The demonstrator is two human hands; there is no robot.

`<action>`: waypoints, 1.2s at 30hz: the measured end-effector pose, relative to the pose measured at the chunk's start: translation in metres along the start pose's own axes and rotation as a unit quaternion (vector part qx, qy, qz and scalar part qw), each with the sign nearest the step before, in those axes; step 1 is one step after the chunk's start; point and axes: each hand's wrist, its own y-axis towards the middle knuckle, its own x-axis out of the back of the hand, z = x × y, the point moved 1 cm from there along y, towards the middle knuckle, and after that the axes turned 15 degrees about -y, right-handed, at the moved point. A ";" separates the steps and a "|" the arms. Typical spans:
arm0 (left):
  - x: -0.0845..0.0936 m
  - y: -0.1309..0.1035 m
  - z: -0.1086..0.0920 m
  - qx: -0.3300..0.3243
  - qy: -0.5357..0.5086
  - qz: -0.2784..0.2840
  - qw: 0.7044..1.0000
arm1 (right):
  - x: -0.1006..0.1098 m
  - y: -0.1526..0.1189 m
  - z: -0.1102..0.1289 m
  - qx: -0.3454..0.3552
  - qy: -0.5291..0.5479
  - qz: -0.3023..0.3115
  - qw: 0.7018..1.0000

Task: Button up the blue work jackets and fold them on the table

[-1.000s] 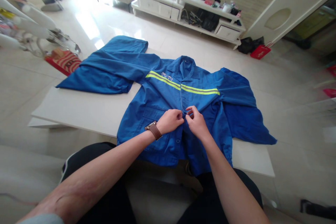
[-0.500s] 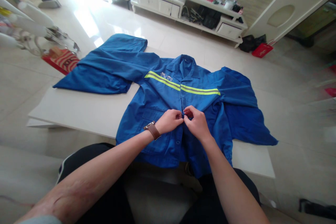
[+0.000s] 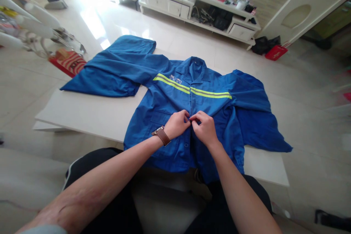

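The left hand [image 3: 178, 124] and the right hand [image 3: 204, 128] meet in the middle of a blue work jacket [image 3: 170, 111]. Both hands are closed in a pinch on the front edges of the jacket, right where the two sides join. The fingertips touch each other there. Whether a button sits between them is too small to tell. A brown watch [image 3: 161, 135] is on the left wrist.

The jacket lies flat and face up on a white table [image 3: 90, 115], with the collar far from the person. A yellow-green stripe [image 3: 192, 90] runs across the chest. One sleeve [image 3: 109, 76] spreads out to the left and the other hangs off the right side. The bottom of the jacket hangs over the near edge, above the person's dark trousers [image 3: 93, 175].

The cloth looks soft and light, and it bends and wrinkles easily. It will not break. The best place to hold it seems to be the thick front edge, pinched with the fingertips.

Farther off, a white cabinet [image 3: 197, 11] stands on the shiny floor [image 3: 115, 22].
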 end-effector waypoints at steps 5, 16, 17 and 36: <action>0.007 -0.004 -0.008 -0.002 0.002 -0.010 1.000 | -0.001 0.000 0.006 -0.032 -0.064 0.025 0.997; 0.007 0.001 -0.002 0.008 -0.012 0.001 1.000 | -0.002 -0.001 -0.004 -0.071 -0.142 0.065 0.985; 0.007 0.002 -0.002 0.008 -0.012 0.002 1.000 | -0.003 0.000 -0.005 -0.067 -0.140 0.070 0.985; 0.009 0.007 -0.002 0.002 0.009 0.024 1.000 | -0.008 -0.002 -0.007 -0.039 -0.159 0.055 0.985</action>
